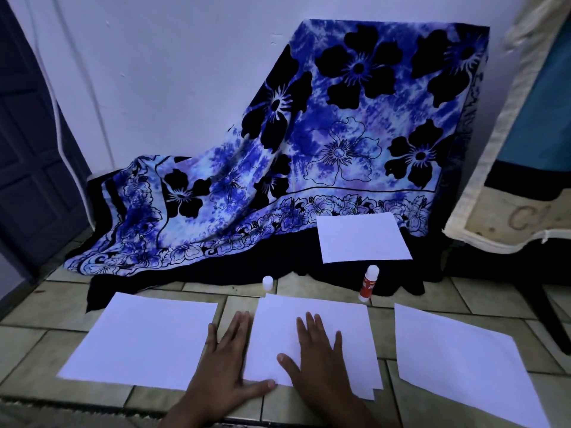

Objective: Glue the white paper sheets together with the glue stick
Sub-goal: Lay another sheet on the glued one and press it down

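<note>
Glue stick [367, 284] stands on its red base just beyond the far right corner of the middle paper stack [327, 329], long axis near vertical, white tip up. We press both hands flat, fingers straight and spread: right hand [318, 362] on the stack, left hand [222, 366] across its left edge. A white cap [267, 282] stands beyond its far left corner.

Faint "C" on wooden panel [513, 220]; glue stick [368, 284] label illegible

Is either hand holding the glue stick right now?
No, the glue stick stands alone beyond the middle sheet, while the left hand and right hand lie flat at that sheet.
</note>
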